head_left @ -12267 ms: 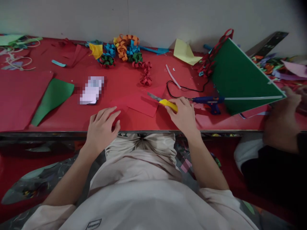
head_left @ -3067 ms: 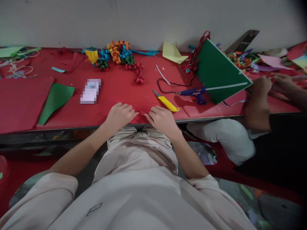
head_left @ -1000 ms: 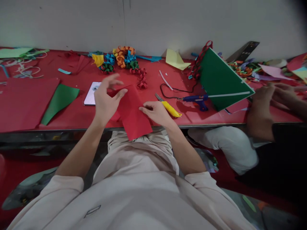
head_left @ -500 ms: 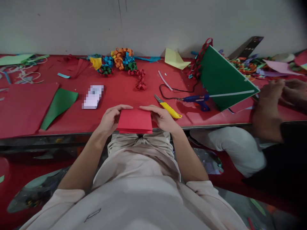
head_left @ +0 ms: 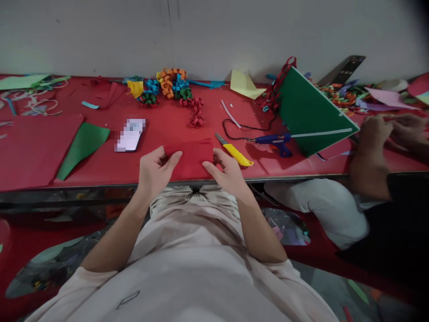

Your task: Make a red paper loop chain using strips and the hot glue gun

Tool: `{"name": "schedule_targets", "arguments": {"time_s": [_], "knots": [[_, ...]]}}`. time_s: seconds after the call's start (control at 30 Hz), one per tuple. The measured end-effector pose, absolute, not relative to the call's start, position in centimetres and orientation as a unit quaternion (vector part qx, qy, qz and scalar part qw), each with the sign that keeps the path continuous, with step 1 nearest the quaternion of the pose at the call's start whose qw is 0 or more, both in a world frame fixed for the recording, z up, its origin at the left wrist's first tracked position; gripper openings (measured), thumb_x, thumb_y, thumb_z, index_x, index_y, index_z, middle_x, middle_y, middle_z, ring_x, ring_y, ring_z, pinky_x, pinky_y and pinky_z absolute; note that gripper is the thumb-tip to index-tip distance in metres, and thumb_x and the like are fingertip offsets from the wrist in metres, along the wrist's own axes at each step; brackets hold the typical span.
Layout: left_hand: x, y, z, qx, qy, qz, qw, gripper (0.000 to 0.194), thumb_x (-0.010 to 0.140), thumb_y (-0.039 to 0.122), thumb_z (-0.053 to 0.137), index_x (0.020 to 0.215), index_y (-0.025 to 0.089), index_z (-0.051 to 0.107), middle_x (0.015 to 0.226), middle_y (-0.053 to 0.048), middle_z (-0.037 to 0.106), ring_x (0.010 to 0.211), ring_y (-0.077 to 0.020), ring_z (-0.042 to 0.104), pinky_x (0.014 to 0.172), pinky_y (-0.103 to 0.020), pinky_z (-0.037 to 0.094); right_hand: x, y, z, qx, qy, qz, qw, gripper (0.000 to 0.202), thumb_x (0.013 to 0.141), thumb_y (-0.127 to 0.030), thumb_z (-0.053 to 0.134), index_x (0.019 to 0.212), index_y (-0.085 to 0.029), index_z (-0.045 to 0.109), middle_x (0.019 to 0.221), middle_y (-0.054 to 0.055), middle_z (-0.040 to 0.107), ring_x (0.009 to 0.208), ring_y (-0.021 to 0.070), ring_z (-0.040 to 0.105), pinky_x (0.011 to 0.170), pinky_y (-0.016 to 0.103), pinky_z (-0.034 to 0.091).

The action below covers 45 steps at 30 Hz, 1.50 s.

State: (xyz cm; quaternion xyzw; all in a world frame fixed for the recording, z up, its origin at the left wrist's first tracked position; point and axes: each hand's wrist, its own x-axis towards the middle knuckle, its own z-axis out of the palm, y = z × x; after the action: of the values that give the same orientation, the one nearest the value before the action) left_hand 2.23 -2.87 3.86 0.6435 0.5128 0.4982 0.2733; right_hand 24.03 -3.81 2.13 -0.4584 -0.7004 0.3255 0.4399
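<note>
Between my hands, near the table's front edge, is a folded piece of red paper (head_left: 191, 162). My left hand (head_left: 156, 172) grips its left side, thumb on the near face and fingers behind. On the opposite side my right hand (head_left: 229, 172) pinches the paper the same way. Just beyond my right hand lies a yellow utility knife (head_left: 237, 154) with its blade out. A phone (head_left: 130, 135) rests on the table past my left hand.
A blue glue gun (head_left: 276, 141) with a black cord lies right of the knife, beside a tilted green board (head_left: 311, 112). Curled paper chains (head_left: 172, 82) sit near the wall. Red sheets (head_left: 36, 147) and a green piece (head_left: 83, 147) lie left. Another person's hands (head_left: 378, 134) are at right.
The red paper has tilted up and moved slightly away from me, its face now darker. My thumbs have come round onto its near face. The other person's hands shifted slightly.
</note>
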Motion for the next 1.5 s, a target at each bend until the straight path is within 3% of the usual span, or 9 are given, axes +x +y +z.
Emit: {"name": "schedule_targets", "arguments": {"time_s": [0.1,0.2,0.4,0.6,0.8,0.93,1.03,1.27,1.5], "knots": [[2.3,-3.3,4.1,0.664,0.507,0.485,0.259,0.029,0.092,0.042,0.07,0.11,0.02,0.076,0.074,0.0,0.069,0.063,-0.0133,0.061,0.058,-0.023,0.051,24.0,-4.3,2.8,-0.465,-0.694,0.302,0.459,0.054,0.103,-0.048,0.055,0.15,-0.022,0.047,0.098,0.006,0.067,0.085,0.0199,0.063,0.079,0.033,0.053],[2.1,-3.7,4.0,0.677,0.483,0.494,0.253,0.042,0.092,0.037,0.072,0.132,0.023,0.069,0.077,0.001,0.067,0.053,-0.0077,0.05,0.049,-0.019,0.042,24.0,-4.4,3.2,-0.477,-0.699,0.286,0.448,0.058,0.102,-0.046,0.056,0.154,-0.024,0.044,0.081,0.001,0.056,0.073,0.0187,0.056,0.07,0.032,0.05],[1.3,-4.0,4.2,0.716,0.466,0.475,0.212,0.021,0.095,0.028,0.069,0.113,0.021,0.077,0.082,0.0,0.073,0.05,-0.0038,0.043,0.044,-0.017,0.033,24.0,-4.4,3.0,-0.412,-0.675,0.334,0.513,0.028,0.098,-0.036,0.066,0.123,-0.023,0.067,0.072,-0.004,0.05,0.064,0.0121,0.049,0.061,0.026,0.042],[0.6,-3.9,4.0,0.722,0.467,0.46,0.22,0.018,0.094,0.032,0.071,0.108,0.022,0.078,0.077,0.001,0.074,0.052,-0.0055,0.05,0.048,-0.018,0.038,24.2,-4.6,2.6,-0.416,-0.666,0.334,0.521,0.023,0.1,-0.035,0.064,0.118,-0.023,0.07,0.07,-0.005,0.05,0.062,0.0109,0.049,0.06,0.024,0.042],[1.0,-4.1,5.0,0.803,0.419,0.366,0.216,0.027,0.094,0.034,0.073,0.119,0.025,0.075,0.107,-0.003,0.08,0.093,-0.0161,0.075,0.082,-0.025,0.056,24.0,-5.4,3.4,-0.438,-0.737,0.286,0.428,0.03,0.099,-0.024,0.062,0.129,-0.026,0.064,0.09,-0.001,0.076,0.085,0.0154,0.074,0.077,0.026,0.054],[2.0,-4.2,5.5,0.802,0.413,0.388,0.189,0.012,0.096,0.032,0.07,0.092,0.023,0.077,0.09,-0.001,0.078,0.077,-0.0134,0.07,0.07,-0.025,0.052,23.6,-6.0,4.0,-0.438,-0.761,0.254,0.406,0.033,0.099,-0.025,0.061,0.133,-0.025,0.059,0.1,0.002,0.08,0.094,0.0177,0.076,0.083,0.028,0.055],[2.1,-4.5,5.5,0.757,0.448,0.443,0.172,0.014,0.096,0.032,0.069,0.09,0.021,0.075,0.081,0.0,0.075,0.068,-0.0114,0.064,0.062,-0.023,0.049,23.8,-5.9,3.8,-0.444,-0.74,0.25,0.439,0.016,0.098,-0.031,0.065,0.11,-0.022,0.068,0.09,0.001,0.078,0.081,0.0151,0.073,0.076,0.026,0.052],[1.8,-5.1,5.2,0.799,0.415,0.402,0.167,0.011,0.096,0.029,0.069,0.091,0.022,0.075,0.086,0.0,0.077,0.076,-0.013,0.07,0.075,-0.024,0.053,23.4,-6.0,3.4,-0.437,-0.792,0.117,0.41,0.006,0.092,-0.019,0.065,0.09,-0.021,0.071,0.082,0.0,0.077,0.073,0.014,0.065,0.079,0.032,0.044],[1.9,-6.1,4.4,0.723,0.474,0.479,0.155,0.01,0.093,0.03,0.075,0.088,0.023,0.08,0.08,0.0,0.078,0.07,-0.0127,0.071,0.07,-0.022,0.057,22.9,-5.9,2.0,-0.455,-0.605,0.365,0.542,0.014,0.087,-0.036,0.077,0.09,-0.022,0.08,0.085,0.003,0.08,0.074,0.0154,0.068,0.072,0.03,0.053]]}}
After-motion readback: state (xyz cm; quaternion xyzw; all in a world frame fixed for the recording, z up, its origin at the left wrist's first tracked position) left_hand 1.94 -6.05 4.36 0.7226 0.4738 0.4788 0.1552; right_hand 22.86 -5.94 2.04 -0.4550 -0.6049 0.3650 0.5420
